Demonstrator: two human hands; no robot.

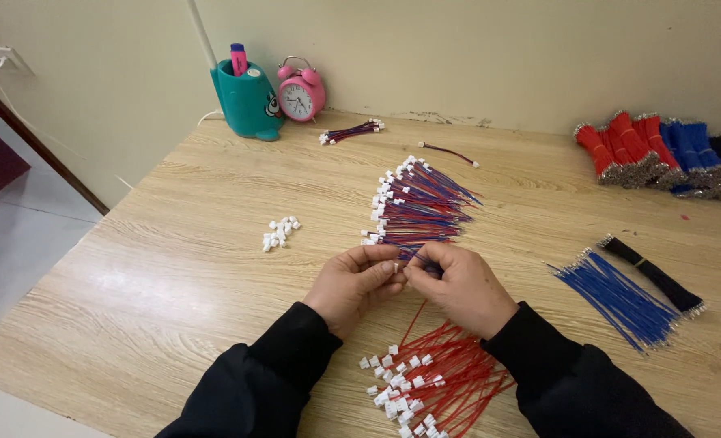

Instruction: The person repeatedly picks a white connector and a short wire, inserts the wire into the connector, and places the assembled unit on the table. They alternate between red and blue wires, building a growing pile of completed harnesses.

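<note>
Nearest the camera, just this side of the hands, lies a loose heap of red wires (441, 381), each already tipped with a small white connector; they are too many and too tangled to count. Above that heap the left hand (352, 284) and the right hand (462, 284) meet over the counter (174, 268), the fingers (389, 268) of both pinched narrow around one small white connector with a thin wire; the piece itself is mostly hidden between the fingertips.

Just beyond the hands a fan of red-and-blue wire pairs (417, 207) with white connectors lies finished, a few dozen by the look of it, which suggests a good share of the work is done. Left of the hands sits a small cluster of loose white connectors (279, 233), roughly ten. Right of the hands are one spread of bare blue wires (616, 296) and one black bundle (652, 276), seemingly untouched stock.

Farther back lie one small finished bunch (350, 131) and one single pair (449, 152). At the far right corner stand tied bundles of red, blue and black wire (660, 154), about six. Against the wall stand one teal pen holder (247, 101) and one pink alarm clock (300, 92).
</note>
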